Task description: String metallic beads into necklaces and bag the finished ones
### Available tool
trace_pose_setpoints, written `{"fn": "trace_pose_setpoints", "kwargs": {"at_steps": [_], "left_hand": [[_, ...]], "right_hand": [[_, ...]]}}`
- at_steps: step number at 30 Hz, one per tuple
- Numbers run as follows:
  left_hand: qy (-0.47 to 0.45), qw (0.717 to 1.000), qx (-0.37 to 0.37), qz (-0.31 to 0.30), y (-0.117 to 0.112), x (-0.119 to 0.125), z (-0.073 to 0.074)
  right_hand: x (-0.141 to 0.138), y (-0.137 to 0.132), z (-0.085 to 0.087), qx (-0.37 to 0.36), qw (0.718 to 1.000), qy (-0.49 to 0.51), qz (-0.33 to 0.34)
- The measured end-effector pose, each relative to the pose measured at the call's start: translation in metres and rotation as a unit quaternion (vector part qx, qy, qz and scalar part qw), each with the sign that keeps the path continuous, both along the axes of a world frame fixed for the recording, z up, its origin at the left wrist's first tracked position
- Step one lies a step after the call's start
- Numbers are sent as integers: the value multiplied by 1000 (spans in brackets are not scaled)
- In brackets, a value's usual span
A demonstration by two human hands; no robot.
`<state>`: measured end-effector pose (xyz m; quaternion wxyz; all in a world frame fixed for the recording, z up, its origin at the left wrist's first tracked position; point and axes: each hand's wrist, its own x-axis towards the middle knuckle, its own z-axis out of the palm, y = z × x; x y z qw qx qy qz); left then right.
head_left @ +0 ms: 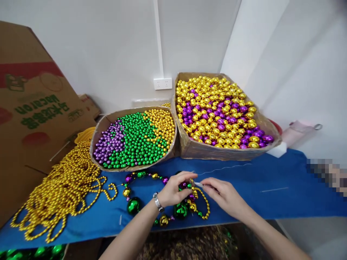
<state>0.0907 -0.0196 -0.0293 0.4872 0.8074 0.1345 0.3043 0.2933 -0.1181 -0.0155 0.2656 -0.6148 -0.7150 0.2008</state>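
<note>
My left hand (pixel 176 189), with a watch on its wrist, is closed in a pinch on a partly strung bead necklace (pixel 151 196) of green, gold and purple beads lying on the blue cloth (pixel 271 202). My right hand (pixel 223 195) pinches the thin string (pixel 225 168) and a small pale tip right beside the left fingers. The string trails off to the right across the cloth. Large green beads lie just below my left hand.
A cardboard tray (pixel 103 124) of small purple, green and gold beads stands behind my hands, a bigger box (pixel 217 151) of large gold and purple beads to its right. A heap of gold bead strands (pixel 62 187) lies left. A big carton (pixel 32 108) leans at far left.
</note>
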Motion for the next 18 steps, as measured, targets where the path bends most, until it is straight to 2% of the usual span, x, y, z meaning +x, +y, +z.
{"fn": "trace_pose_setpoints", "kwargs": {"at_steps": [2,5,8,10,12,15,18], "left_hand": [[-4,1000,-1,6,1,-1,-1],[-12,1000,6,12,1,-4,-3],[-18,999,-9,25,1,-5,-6],[-22,999,-33,31,2,-5,-9],[-27,998,-53,30,2,-4,-11],[-36,997,-65,27,2,-2,-12],[-42,996,-72,28,2,0,-12]], "right_hand": [[24,-5,-20,16,993,-88,-80],[67,-18,-57,23,971,-154,-181],[95,-34,-83,18,949,-207,-238],[98,-42,-91,16,946,-222,-234],[91,-44,-94,14,955,-220,-200],[73,-38,-95,8,972,-197,-126],[57,-29,-91,1,982,-169,-81]]}}
